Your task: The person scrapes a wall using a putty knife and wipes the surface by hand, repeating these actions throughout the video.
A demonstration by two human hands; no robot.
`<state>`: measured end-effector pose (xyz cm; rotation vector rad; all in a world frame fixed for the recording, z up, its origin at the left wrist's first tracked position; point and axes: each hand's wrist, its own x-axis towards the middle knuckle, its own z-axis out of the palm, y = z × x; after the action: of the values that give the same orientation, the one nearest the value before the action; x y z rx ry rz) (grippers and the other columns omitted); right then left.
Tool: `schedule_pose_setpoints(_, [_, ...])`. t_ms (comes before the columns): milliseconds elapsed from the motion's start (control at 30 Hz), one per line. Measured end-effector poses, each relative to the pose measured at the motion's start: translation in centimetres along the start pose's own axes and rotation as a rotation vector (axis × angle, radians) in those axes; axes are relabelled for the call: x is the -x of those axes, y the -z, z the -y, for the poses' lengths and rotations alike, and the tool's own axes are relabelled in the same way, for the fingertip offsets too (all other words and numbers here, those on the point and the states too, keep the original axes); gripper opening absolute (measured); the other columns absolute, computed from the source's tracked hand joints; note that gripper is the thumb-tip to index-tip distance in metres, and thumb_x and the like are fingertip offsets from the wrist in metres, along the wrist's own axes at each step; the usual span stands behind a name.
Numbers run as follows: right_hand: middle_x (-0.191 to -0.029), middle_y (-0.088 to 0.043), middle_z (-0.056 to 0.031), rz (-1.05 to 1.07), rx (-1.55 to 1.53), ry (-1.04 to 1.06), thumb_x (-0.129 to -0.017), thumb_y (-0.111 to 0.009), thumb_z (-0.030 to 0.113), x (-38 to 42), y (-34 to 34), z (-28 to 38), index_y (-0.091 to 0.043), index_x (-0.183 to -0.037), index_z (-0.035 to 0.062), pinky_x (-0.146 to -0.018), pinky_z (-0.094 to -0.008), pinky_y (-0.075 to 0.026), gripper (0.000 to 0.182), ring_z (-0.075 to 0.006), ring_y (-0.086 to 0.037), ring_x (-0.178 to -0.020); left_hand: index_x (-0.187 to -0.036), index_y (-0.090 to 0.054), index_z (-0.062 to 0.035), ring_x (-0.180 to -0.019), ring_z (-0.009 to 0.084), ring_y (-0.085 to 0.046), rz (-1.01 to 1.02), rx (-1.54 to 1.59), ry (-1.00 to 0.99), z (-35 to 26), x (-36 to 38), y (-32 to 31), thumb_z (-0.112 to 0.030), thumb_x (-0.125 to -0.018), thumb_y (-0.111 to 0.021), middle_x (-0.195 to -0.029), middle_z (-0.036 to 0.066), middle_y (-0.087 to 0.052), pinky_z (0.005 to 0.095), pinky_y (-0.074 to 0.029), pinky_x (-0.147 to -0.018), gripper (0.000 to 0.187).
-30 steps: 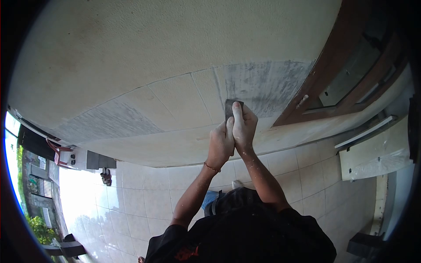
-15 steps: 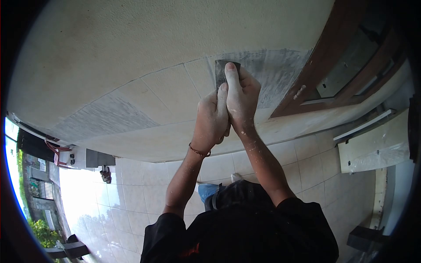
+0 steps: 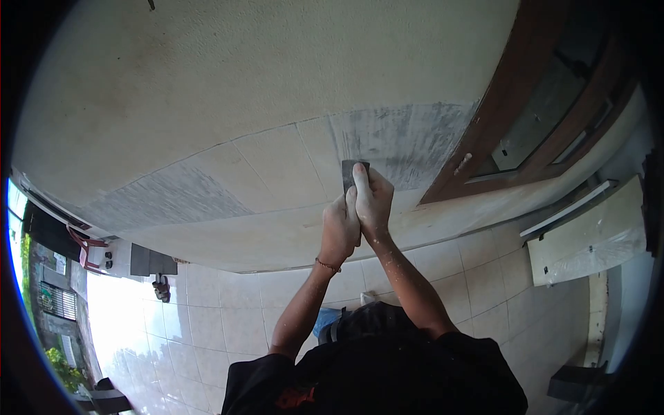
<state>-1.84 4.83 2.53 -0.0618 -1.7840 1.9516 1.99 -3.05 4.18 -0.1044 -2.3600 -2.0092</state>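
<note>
We see, at the centre of the frame, a dark block (image 3: 348,177) gripped by both of the person's hands, over the lower left part of a grey-streaked patch (image 3: 422,135) on the cream wall (image 3: 228,76). The right hand (image 3: 375,206) is closed on the block, its thumb laid straight up the near face; the left hand (image 3: 339,225) is closed just beside it, its thumb at the block's lower end. We cannot see the fingers behind the block, nor tell whether its far face touches the wall. Both hands are whitened with pale dust, and a bracelet (image 3: 328,265) circles the left wrist.

Compared with the frame half a second earlier, we note that the block and both hands have come down from the patch's upper left corner, and that the patch and the brown wooden frame (image 3: 453,166) at the upper right now sit slightly lower in the view. The grip appears unchanged.

We find a second grey-streaked area (image 3: 169,197) at the left of the wall, with thin drawn lines between the two. Below lie pale floor tiles (image 3: 242,311); at the right stands a plastic-wrapped panel (image 3: 588,238)
</note>
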Motion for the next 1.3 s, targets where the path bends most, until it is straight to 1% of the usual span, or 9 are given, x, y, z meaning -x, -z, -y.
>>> schedule_pose_setpoints(167, [-0.057,-0.044,0.0013,0.015,-0.1,0.081,-0.097,-0.058,0.021,-2.4,-1.9,9.1,-0.047,-0.065,-0.0008,-0.052,-0.028,-0.033,0.041,-0.0067,-0.038,-0.059,-0.08,-0.056,0.0035,-0.036,0.0105,-0.049,0.115,0.031,-0.022,-7.7,-0.9,2.5,-0.038,-0.106,-0.035,-0.05,0.004,-0.051,0.0273,-0.034,-0.03,0.053])
schedule_pose_setpoints(267, [-0.057,-0.044,0.0015,0.006,-0.1,0.107,-0.098,-0.058,0.021,-2.2,-1.7,6.0,-0.046,-0.065,-0.0007,-0.052,-0.0282,-0.032,0.041,-0.0063,-0.037,-0.059,-0.08,-0.056,0.0036,-0.036,0.0108,-0.049,0.063,0.031,-0.097,-5.1,-1.2,1.6,-0.039,-0.106,-0.035,-0.049,0.004,-0.05,0.0279,-0.034,-0.031,0.054])
schedule_pose_setpoints(433, [-0.055,-0.042,0.0021,-0.001,-0.077,0.031,-0.097,-0.059,0.022,-0.8,-0.7,1.4,-0.046,-0.063,-0.0001,-0.05,-0.0286,-0.031,0.043,-0.006,-0.036,-0.057,-0.088,-0.059,0.0074,-0.039,0.0124,-0.052,0.027,-0.006,0.041,-3.0,0.1,0.7,-0.035,-0.105,-0.038,-0.053,0.009,-0.054,0.0315,-0.04,-0.037,0.05])
schedule_pose_setpoints(533, [-0.054,-0.043,0.0019,0.025,-0.092,0.091,-0.097,-0.059,0.024,-3.1,-2.0,9.9,-0.048,-0.063,-0.0001,-0.048,-0.0297,-0.032,0.043,-0.0064,-0.036,-0.055,-0.078,-0.052,0.0026,-0.036,0.0104,-0.049,0.107,0.061,-0.048,-8.4,-1.3,2.5,-0.034,-0.106,-0.034,-0.05,0.005,-0.051,0.0271,-0.034,-0.03,0.049])
schedule_pose_setpoints(700, [-0.053,-0.044,0.0002,-0.021,-0.02,0.005,-0.096,-0.06,0.026,0.1,-0.8,-0.1,-0.05,-0.063,-0.001,-0.049,-0.0318,-0.033,0.044,-0.0087,-0.036,-0.055,-0.089,-0.063,0.008,-0.036,0.0121,-0.049,-0.041,-0.055,0.004,-0.3,0.2,0.4,-0.038,-0.105,-0.037,-0.051,0.007,-0.053,0.0317,-0.038,-0.034,0.055])
schedule_pose_setpoints(933, [-0.052,-0.041,-0.0028,0.026,-0.073,0.132,-0.096,-0.059,0.027,-2.9,-2.6,9.3,-0.048,-0.062,-0.0008,-0.049,-0.0311,-0.034,0.045,-0.0089,-0.037,-0.054,-0.081,-0.054,0.0033,-0.035,0.0113,-0.047,0.052,0.027,-0.044,-8.0,-1.2,2.8,-0.037,-0.105,-0.035,-0.049,0.004,-0.049,0.0299,-0.035,-0.032,0.051])
schedule_pose_setpoints(1067, [-0.053,-0.045,-0.002,-0.035,0.039,0.082,-0.096,-0.059,0.023,0.0,-0.6,-1.4,-0.053,-0.065,-0.0019,-0.051,-0.0311,-0.037,0.04,-0.0086,-0.041,-0.055,-0.093,-0.061,0.0079,-0.039,0.0136,-0.052,-0.045,-0.06,-0.024,0.5,0.2,0.0,-0.036,-0.105,-0.035,-0.054,0.01,-0.055,0.0338,-0.04,-0.035,0.052])
schedule_pose_setpoints(1233, [-0.052,-0.042,-0.0019,0.005,-0.05,0.128,-0.096,-0.06,0.026,-2.4,-1.7,8.8,-0.048,-0.063,-0.0017,-0.048,-0.0327,-0.033,0.044,-0.0088,-0.037,-0.054,-0.076,-0.054,0.002,-0.035,0.0113,-0.048,0.017,0.077,-0.058,-6.6,-0.8,1.4,-0.038,-0.105,-0.035,-0.047,0.004,-0.047,0.0291,-0.032,-0.03,0.053])
schedule_pose_setpoints(1300, [-0.052,-0.042,-0.0011,-0.003,-0.014,0.146,-0.096,-0.06,0.025,-2.2,-1.4,7.3,-0.048,-0.063,-0.0014,-0.049,-0.0319,-0.033,0.044,-0.0084,-0.037,-0.054,-0.077,-0.055,0.0028,-0.036,0.0116,-0.048,0.03,0.049,-0.004,-5.9,-0.6,1.2,-0.038,-0.105,-0.035,-0.048,0.004,-0.048,0.0298,-0.033,-0.03,0.054])
